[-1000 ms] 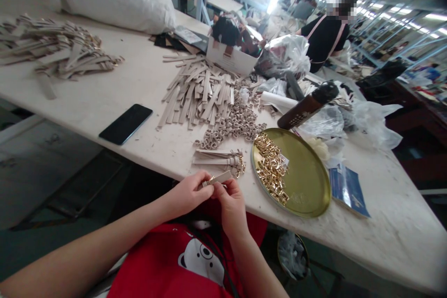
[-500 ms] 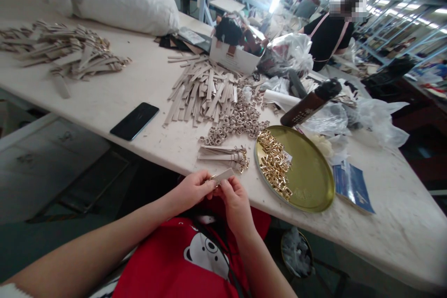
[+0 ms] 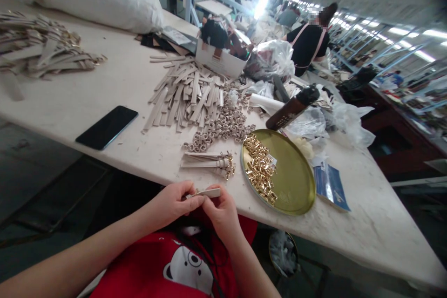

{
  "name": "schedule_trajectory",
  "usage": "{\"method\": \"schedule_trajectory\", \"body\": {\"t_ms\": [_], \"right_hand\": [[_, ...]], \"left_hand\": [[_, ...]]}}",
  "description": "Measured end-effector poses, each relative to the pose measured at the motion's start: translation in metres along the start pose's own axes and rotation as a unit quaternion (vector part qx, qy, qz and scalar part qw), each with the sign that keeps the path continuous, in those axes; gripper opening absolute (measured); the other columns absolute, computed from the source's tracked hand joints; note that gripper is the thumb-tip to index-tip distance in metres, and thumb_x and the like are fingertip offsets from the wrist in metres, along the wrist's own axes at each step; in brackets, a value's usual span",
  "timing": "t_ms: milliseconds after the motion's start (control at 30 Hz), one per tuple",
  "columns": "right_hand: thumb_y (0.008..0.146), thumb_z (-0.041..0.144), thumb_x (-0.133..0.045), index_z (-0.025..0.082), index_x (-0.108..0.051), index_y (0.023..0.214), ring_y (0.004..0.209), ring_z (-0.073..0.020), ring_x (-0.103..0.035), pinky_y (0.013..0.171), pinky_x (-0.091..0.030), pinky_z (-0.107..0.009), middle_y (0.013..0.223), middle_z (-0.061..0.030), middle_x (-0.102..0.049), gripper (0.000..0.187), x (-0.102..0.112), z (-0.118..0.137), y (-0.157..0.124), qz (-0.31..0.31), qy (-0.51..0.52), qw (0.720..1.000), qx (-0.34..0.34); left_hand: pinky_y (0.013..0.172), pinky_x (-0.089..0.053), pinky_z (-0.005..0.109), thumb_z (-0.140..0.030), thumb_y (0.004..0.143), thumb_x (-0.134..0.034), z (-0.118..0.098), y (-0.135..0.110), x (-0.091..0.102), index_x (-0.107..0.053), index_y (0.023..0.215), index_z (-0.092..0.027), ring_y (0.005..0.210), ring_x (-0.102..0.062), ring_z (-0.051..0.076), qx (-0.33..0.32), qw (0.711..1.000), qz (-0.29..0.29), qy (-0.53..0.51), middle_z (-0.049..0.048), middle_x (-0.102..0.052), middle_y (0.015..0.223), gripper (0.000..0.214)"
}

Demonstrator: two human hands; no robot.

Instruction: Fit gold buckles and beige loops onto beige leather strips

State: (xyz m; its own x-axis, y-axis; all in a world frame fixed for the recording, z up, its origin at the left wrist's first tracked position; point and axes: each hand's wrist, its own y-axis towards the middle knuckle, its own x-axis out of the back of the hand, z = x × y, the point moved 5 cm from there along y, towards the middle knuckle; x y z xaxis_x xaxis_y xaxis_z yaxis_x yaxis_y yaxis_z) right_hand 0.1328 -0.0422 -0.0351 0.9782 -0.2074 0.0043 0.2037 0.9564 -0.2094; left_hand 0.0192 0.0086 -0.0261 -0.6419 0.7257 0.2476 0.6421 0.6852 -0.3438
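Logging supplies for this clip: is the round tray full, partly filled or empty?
Partly filled: gold-coloured metal pieces are heaped along the picture's left side of the round tray, while its bottom shows across the right.

The held strap (image 3: 211,193) looks matt, buckles (image 3: 259,167) glossy metal.

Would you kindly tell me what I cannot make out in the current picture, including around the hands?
Head view: the left end of the beige strip, hidden by the left hand.
Head view: some fingers of the right hand, hidden by the hand itself.
Head view: the far side of the left strip heap, cut off by the picture's left edge.
Head view: any print on the blue booklet, too small and blurred.
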Motion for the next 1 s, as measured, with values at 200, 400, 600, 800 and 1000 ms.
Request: {"method": "schedule_trajectory", "body": {"t_ms": [200,400,600,800,1000], "right_hand": [[0.076,0.029,-0.056,0.02,-0.052,0.072,0.061,-0.011,-0.042,0.056,-0.035,-0.022,0.066,0.0025,-0.047,0.011,0.013,0.021,0.011,0.059,-0.105,0.99,0.072],[0.084,0.033,-0.044,0.019,-0.059,0.089,0.069,-0.0148,-0.053,0.063,-0.041,-0.025,0.076,-0.0022,-0.058,0.021,0.084,0.042,0.095,-0.033,-0.313,0.943,0.11],[0.07,0.012,-0.057,0.018,-0.059,0.064,0.079,-0.0215,-0.053,0.074,-0.035,-0.033,0.079,-0.0084,-0.056,0.008,0.12,0.034,0.183,-0.126,-0.483,0.859,0.115],[0.065,0.012,-0.059,0.019,-0.048,0.062,0.072,-0.0179,-0.05,0.067,-0.037,-0.03,0.072,-0.0028,-0.053,0.013,0.115,0.028,0.173,-0.11,-0.439,0.885,0.112],[0.067,0.036,-0.062,0.021,-0.042,0.069,0.05,-0.01,-0.044,0.049,-0.036,-0.023,0.057,0.0064,-0.048,0.025,0.073,0.036,0.114,-0.008,-0.214,0.975,0.061]], "left_hand": [[0.04,-0.025,0.017,-0.051,0.068,-0.057,0.007,0.027,0.001,-0.043,0.07,-0.018,0.041,-0.037,0.007,0.018,0.996,0.03,-0.084,-0.0081,-0.045,0.048,0.035],[0.039,-0.026,0.017,-0.047,0.077,-0.048,-0.004,0.046,0.004,-0.053,0.083,-0.018,0.042,-0.036,0.007,0.01,0.994,0.053,-0.091,-0.0063,-0.048,0.054,0.03],[0.044,-0.027,0.018,-0.048,0.078,-0.047,-0.002,0.057,0.015,-0.05,0.075,-0.018,0.043,-0.035,0.007,0.004,0.995,-0.012,-0.096,-0.0074,-0.044,0.048,0.03],[0.049,-0.032,0.019,-0.045,0.079,-0.046,-0.007,0.057,0.022,-0.051,0.075,-0.018,0.048,-0.04,0.009,-0.023,0.995,-0.062,-0.076,-0.0063,-0.045,0.051,0.028],[0.049,-0.031,0.019,-0.041,0.081,-0.044,-0.035,0.052,0.029,-0.055,0.081,-0.018,0.051,-0.042,0.01,-0.078,0.987,-0.133,-0.031,-0.0058,-0.047,0.054,0.026]]}}
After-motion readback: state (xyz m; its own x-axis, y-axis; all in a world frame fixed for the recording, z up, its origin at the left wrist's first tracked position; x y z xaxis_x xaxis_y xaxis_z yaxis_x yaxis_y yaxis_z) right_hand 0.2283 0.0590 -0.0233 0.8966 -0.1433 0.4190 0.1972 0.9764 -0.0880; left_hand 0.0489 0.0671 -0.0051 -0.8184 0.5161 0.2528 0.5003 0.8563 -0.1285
